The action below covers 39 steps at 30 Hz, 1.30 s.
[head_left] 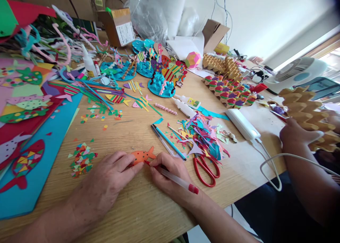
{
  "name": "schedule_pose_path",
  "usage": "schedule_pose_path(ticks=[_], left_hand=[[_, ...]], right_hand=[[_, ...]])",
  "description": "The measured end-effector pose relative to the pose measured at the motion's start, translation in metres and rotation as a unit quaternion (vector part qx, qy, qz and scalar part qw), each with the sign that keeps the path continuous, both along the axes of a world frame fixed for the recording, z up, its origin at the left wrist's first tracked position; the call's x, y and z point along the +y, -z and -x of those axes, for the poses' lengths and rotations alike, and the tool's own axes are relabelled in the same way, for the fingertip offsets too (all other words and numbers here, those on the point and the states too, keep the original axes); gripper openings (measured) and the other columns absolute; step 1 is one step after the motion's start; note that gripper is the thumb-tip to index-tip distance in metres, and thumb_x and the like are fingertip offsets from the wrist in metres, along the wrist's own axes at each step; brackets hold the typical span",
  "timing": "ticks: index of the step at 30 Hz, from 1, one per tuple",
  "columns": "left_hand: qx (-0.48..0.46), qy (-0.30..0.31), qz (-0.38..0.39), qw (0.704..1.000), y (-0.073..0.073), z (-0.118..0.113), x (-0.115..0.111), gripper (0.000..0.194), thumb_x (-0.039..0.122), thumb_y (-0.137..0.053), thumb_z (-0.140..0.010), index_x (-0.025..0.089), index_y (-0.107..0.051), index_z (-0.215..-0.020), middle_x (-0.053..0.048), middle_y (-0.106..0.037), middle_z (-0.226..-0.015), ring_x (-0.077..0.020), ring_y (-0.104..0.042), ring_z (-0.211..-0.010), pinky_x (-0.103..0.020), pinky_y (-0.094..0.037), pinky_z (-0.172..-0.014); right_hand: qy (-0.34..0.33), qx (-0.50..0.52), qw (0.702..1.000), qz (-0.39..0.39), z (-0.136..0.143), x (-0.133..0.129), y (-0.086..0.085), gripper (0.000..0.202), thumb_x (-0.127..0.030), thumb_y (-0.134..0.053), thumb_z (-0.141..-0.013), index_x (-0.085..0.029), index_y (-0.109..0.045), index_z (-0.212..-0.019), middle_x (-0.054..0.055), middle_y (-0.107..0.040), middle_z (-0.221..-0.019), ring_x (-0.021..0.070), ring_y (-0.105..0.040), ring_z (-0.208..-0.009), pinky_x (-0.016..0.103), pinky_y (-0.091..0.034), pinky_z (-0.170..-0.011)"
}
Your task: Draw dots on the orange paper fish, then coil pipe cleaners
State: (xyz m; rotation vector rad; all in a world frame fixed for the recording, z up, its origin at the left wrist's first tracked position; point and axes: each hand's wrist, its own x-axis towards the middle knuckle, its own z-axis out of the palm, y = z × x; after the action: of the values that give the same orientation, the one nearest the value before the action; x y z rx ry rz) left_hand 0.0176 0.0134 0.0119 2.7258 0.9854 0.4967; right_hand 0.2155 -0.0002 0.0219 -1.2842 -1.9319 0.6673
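Fish (140, 157), orange, dark spots, forked tail, left grip (113, 172) pinching it, right grip (170, 189) closed round pen (178, 180)

Fish cutout (141, 156): orange, dark dots. Pen (175, 179): clear barrel, red end. Scissors (196, 170): red handles. Large sheet (51, 158): plain blue.

1. A wood-grained table (127, 214) is filling the foreground
2. Blue sheets (54, 158) are lying along its left side
3. A heap of paper chips (82, 160) is sitting near them
4. An orange paper fish (140, 157) is lying between that heap and red-handled scissors (195, 165)
5. A blue pen (170, 141) is resting near paper scraps (203, 129)
6. A pink twisted strand (166, 109) is lying near a white glue bottle (183, 108)
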Motion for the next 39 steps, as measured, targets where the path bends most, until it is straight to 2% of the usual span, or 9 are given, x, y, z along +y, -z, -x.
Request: schedule_pose_path(ticks=[19, 25, 39], left_hand=[[-0.003, 0.001, 0.015, 1.0, 0.0012, 0.0011, -0.0004, 0.045, 0.001, -0.037, -0.081, 0.021, -0.055, -0.118, -0.005, -0.059, -0.103, -0.0216, -0.049, -0.096, -0.036, -0.046, -0.082], [-0.008, 0.001, 0.012, 1.0, 0.0025, 0.0003, -0.0004, 0.046, 0.001, -0.034, -0.082, 0.02, -0.055, -0.118, -0.005, -0.059, -0.103, -0.0215, -0.049, -0.095, -0.037, -0.046, -0.081], [-0.006, -0.003, 0.006, 1.0, 0.0034, 0.0006, 0.0, 0.045, 0.002, -0.034, -0.083, 0.021, -0.056, -0.117, -0.005, -0.06, -0.101, -0.0212, -0.05, -0.094, -0.037, -0.047, -0.081]], right_hand=[[0.0, 0.002, 1.0, 0.005, -0.0005, 0.0, 0.0006, 0.009, -0.011, -0.049, -0.07, -0.019, -0.05, -0.067, -0.007, -0.046, -0.051, 0.0061, -0.039, -0.042, 0.017, -0.03, -0.043], [0.003, -0.002, 1.0, 0.005, -0.0013, -0.0005, 0.0008, 0.009, -0.01, -0.049, -0.07, -0.019, -0.051, -0.068, -0.006, -0.049, -0.054, 0.0061, -0.041, -0.043, 0.017, -0.031, -0.044], [0.007, -0.004, 1.0, 0.014, -0.0003, -0.0002, -0.0002, 0.01, -0.011, -0.049, -0.071, -0.02, -0.049, -0.066, -0.007, -0.045, -0.051, 0.0063, -0.038, -0.041, 0.017, -0.03, -0.043]])
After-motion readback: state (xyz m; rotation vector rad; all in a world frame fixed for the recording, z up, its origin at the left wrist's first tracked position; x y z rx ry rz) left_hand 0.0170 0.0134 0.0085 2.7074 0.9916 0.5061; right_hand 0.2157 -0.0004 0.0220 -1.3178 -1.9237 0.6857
